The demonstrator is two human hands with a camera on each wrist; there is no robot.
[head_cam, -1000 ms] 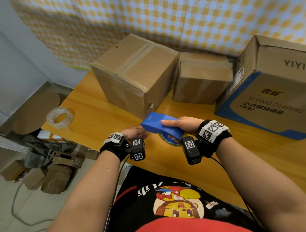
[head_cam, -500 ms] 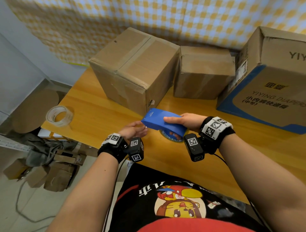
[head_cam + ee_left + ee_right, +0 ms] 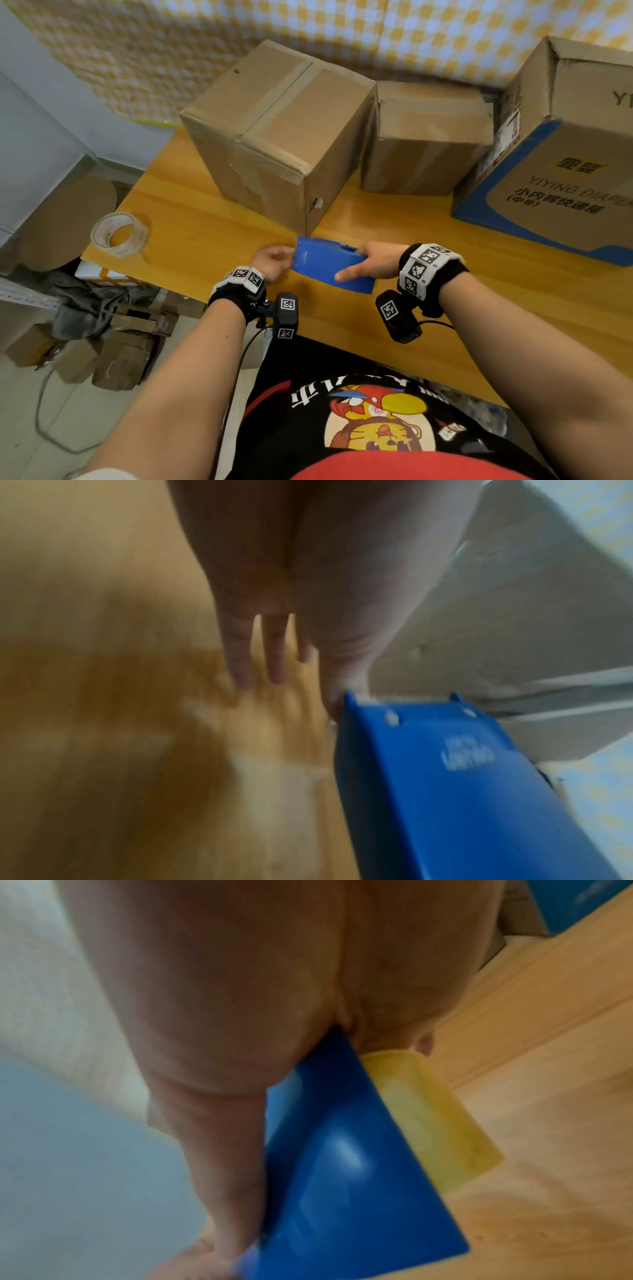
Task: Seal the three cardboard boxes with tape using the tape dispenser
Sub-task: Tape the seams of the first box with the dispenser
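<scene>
My right hand [image 3: 371,263] grips a blue tape dispenser [image 3: 327,263] just above the wooden table [image 3: 205,236], in front of the left box. Under the blue shell in the right wrist view sits a yellowish tape roll [image 3: 428,1118]. My left hand [image 3: 274,258] is at the dispenser's [image 3: 445,777] front end. Three fingers [image 3: 274,653] point straight down at the table, and the thumb tip is hidden behind the dispenser's edge. Three cardboard boxes stand at the back: a large one [image 3: 274,137], a small one [image 3: 424,137] and a diaper box [image 3: 565,154] with blue print.
A loose roll of clear tape [image 3: 118,233] lies on the table's left corner. Flattened cardboard and bags [image 3: 113,329] lie on the floor to the left. A checkered cloth [image 3: 342,31] hangs behind the boxes.
Both hands have moved the dispenser a little forward toward the left box and laid it flatter, so the tape roll beneath it no longer shows in the head view.
</scene>
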